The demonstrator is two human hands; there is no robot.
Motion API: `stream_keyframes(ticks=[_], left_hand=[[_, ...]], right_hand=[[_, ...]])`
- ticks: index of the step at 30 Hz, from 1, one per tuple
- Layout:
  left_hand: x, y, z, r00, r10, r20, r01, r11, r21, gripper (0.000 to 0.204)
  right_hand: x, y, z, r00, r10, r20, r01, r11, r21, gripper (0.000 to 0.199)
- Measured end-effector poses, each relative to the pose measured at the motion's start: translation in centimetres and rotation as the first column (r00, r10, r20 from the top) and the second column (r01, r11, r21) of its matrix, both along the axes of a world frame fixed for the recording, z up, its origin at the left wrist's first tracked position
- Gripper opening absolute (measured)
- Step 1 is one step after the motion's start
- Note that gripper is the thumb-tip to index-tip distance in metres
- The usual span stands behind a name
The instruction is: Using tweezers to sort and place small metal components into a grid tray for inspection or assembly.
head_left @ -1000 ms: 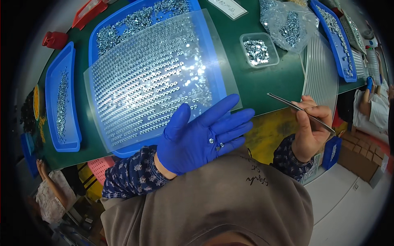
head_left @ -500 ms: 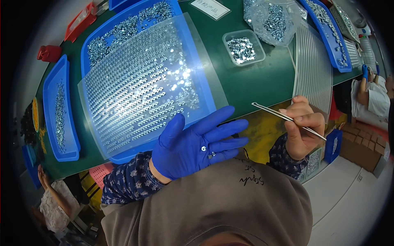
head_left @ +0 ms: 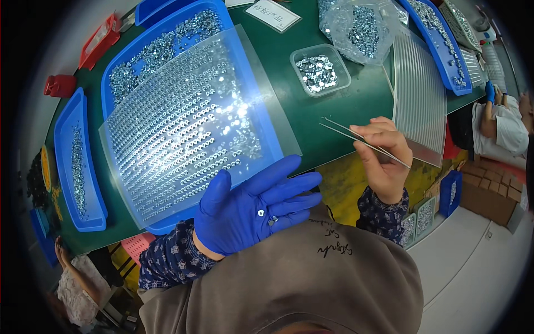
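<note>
My left hand (head_left: 253,209), in a blue glove, is turned palm up with its fingers stretched out. A few small shiny metal parts, among them a round nut-like piece (head_left: 261,212), lie loose on its palm by the finger bases. Bare, my right hand (head_left: 384,156) pinches a pair of thin metal tweezers (head_left: 356,135) between thumb and fingers. The tweezer tips stand slightly apart above the green table, with nothing visible between them. Beyond my left hand, a clear sheet (head_left: 161,139) covered with rows of small metal parts rests on a large blue tray (head_left: 271,139).
A clear plastic tub (head_left: 300,86) of metal parts stands on the green table (head_left: 311,133). Behind it is a bag of parts (head_left: 364,33). Ridged clear sheets (head_left: 420,106) lie at right; a narrow blue tray (head_left: 97,206) is at left. Other people sit on both sides.
My right hand has moved left and slightly up with the tweezers, and their tips have spread apart. In the picture, my left hand sits slightly lower and further left, still palm up with the parts.
</note>
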State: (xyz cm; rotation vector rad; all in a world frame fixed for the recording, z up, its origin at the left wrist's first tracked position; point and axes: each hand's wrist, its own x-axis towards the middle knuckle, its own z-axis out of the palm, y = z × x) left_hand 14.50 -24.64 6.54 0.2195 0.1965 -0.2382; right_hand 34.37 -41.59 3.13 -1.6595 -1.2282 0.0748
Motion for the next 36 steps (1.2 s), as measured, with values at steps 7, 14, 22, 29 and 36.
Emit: stream_keyframes(ticks=[7, 14, 22, 29, 36], left_hand=[[-0.4, 0.7, 0.5, 0.996, 0.092, -0.016, -0.092, 0.996, 0.006, 0.082], [0.3, 1.2, 0.7, 0.978, 0.169, -0.121, -0.152, 0.979, 0.134, 0.074], [0.7, 1.4, 0.6, 0.974, 0.219, -0.056, -0.221, 0.975, -0.024, 0.076], [0.0, 1.3, 0.3, 0.959, 0.265, -0.101, -0.272, 0.961, -0.054, 0.077], [-0.9, 1.6, -0.3, 0.975, 0.222, 0.009, -0.222, 0.975, -0.032, 0.075]], right_hand=[[0.4, -0.2, -0.3, 0.989, -0.046, -0.139, 0.064, 0.990, 0.125, 0.021], [0.3, 0.5, -1.0, 0.938, 0.021, -0.345, 0.034, 0.987, 0.154, 0.019], [0.2, 0.8, -0.6, 0.944, 0.040, -0.327, 0.039, 0.972, 0.232, 0.021], [-1.1, 1.7, 0.2, 0.923, 0.128, -0.362, -0.038, 0.969, 0.244, 0.018], [-2.2, 2.4, 0.5, 0.922, 0.173, -0.347, -0.071, 0.955, 0.288, 0.022]])
